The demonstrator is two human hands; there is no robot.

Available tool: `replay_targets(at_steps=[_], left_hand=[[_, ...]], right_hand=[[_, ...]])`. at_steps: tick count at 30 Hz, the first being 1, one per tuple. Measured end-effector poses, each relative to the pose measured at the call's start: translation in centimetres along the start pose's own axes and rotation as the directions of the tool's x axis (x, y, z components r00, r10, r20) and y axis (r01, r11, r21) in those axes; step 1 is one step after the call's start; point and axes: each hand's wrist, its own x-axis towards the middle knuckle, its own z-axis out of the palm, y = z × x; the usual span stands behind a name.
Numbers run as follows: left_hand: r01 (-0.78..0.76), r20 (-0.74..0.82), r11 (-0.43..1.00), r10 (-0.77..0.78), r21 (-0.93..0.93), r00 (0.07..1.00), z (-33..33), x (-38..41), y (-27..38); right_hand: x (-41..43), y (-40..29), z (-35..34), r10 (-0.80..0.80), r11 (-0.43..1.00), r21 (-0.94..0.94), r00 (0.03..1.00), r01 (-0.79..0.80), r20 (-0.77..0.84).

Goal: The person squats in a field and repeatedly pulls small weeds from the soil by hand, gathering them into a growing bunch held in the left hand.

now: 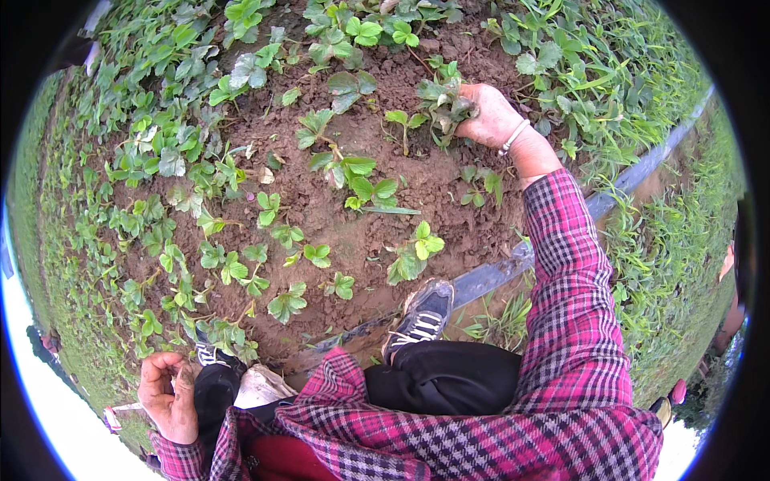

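My right hand (490,117) reaches out over the soil bed and grips a bunch of leafy green stems (446,108), some leaves dark and wilted. Small strawberry-like seedlings with toothed leaves, such as one leafy plant (405,127), stand just left of that hand. Low at the left, my left hand (167,397) is raised beside my knee with its fingers curled and soil on them. Nothing shows in it, but the inside of its curl is partly hidden. Below it and to the right is a pale cloth-like thing (263,388) between my legs.
Brown crumbly soil (337,234) carries several scattered seedlings. Denser leaves (174,114) grow at the left, and tall grass (607,66) at the right. A dark plastic sheet edge (487,282) runs diagonally past my shoe (424,315). Parts of other people show at the far right rim.
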Motion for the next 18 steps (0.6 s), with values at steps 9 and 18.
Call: replay_targets(at_steps=[9, 18], left_hand=[[0.016, 0.003, 1.0, -0.016, -0.014, 1.0, 0.2, -0.2, -0.1], [0.037, -0.006, 0.999, -0.037, 0.003, 0.999, -0.1, -0.2, -0.1]], right_hand=[[0.8, 2.0, 0.8, 0.182, 0.949, 0.27, 0.981, -0.16, -0.059], [-0.1, 1.4, -0.4, 0.354, 0.932, 0.13, 0.928, -0.339, -0.117]])
